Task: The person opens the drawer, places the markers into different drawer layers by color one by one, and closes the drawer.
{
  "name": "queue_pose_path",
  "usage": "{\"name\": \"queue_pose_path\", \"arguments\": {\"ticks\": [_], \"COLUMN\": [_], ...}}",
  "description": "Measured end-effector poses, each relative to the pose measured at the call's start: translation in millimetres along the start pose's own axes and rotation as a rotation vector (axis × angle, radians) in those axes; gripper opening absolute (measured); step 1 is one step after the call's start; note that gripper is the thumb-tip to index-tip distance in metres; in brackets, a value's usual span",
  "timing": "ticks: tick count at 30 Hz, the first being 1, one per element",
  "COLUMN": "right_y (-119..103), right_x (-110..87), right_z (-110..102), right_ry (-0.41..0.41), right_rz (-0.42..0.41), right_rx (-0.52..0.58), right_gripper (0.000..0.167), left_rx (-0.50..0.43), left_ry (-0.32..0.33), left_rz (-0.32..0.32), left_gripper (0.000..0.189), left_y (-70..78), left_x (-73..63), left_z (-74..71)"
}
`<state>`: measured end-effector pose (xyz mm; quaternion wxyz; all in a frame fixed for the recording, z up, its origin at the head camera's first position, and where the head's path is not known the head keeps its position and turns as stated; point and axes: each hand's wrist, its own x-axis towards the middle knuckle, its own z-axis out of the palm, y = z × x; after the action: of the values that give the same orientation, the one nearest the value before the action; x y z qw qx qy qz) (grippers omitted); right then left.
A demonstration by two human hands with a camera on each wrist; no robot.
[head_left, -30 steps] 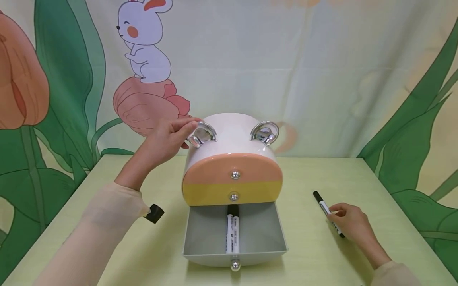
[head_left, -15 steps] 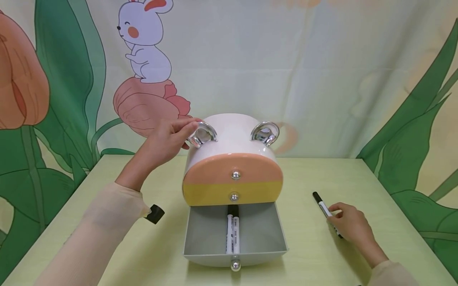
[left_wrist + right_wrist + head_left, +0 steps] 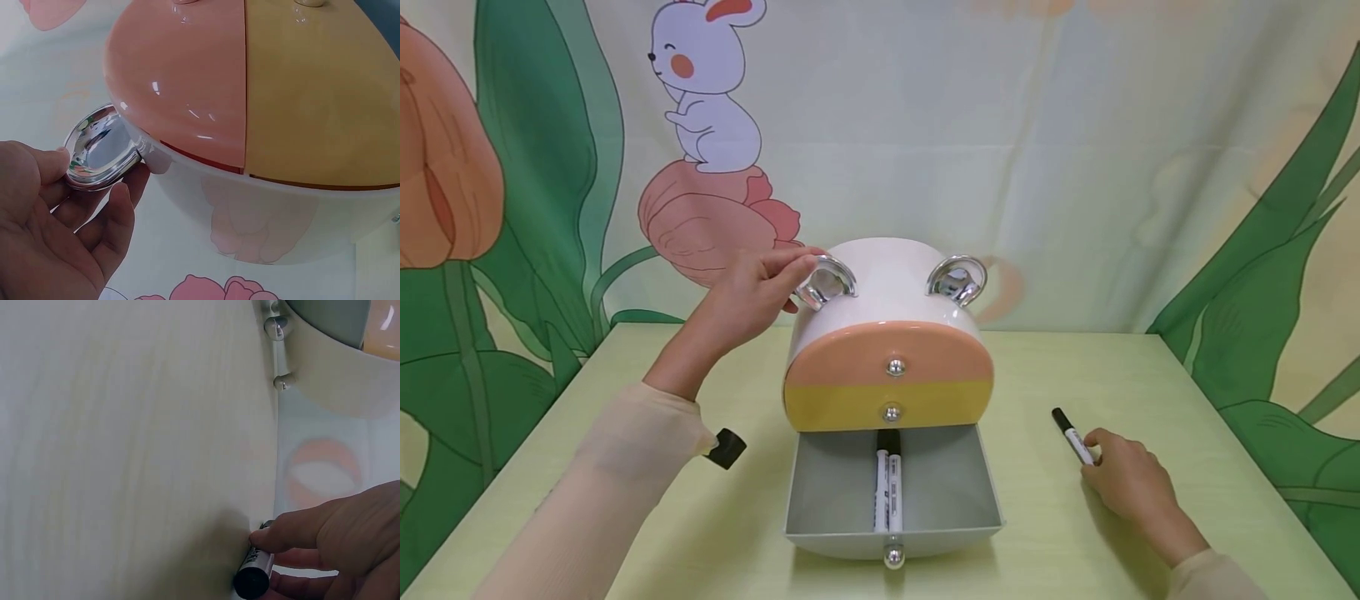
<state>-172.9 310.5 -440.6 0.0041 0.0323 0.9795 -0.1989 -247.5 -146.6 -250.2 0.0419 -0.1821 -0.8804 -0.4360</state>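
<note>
A small rounded drawer cabinet [image 3: 887, 287] in white, with orange and yellow drawer fronts, stands mid-table. My left hand [image 3: 743, 298] grips its left silver ear [image 3: 826, 282], thumb on the front and fingers behind, as the left wrist view shows on the shiny ear [image 3: 103, 150]. Below, the grey drawer [image 3: 838, 479] is pulled out, and two white markers [image 3: 887, 496] with black caps lie side by side in it. At the right, my right hand [image 3: 1131, 479] pinches another black-capped marker [image 3: 1075, 442] between thumb and fingers; the right wrist view shows this marker [image 3: 259, 559] end-on.
A second silver ear [image 3: 957, 279] sticks out at the cabinet's top right. Round silver knobs [image 3: 893, 557] project from the drawer fronts. A black object [image 3: 726, 448] shows beside my left sleeve. Behind the table [image 3: 1037, 517] hangs a printed curtain [image 3: 1075, 167].
My right hand has shifted slightly left and down with the marker, and covers more of its lower end. My left hand stays on the ear; the drawer has not moved.
</note>
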Motion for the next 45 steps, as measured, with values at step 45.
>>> {"name": "queue_pose_path", "arguments": {"ticks": [45], "right_y": [-97], "right_x": [-77.2], "right_z": [-56], "right_ry": [-0.297], "right_rz": [-0.249], "right_rx": [0.566], "right_gripper": [0.044], "left_rx": [0.008], "left_ry": [-0.009], "left_rz": [-0.014], "left_gripper": [0.044], "left_y": [0.6], "left_x": [0.4], "left_z": [1.2]}}
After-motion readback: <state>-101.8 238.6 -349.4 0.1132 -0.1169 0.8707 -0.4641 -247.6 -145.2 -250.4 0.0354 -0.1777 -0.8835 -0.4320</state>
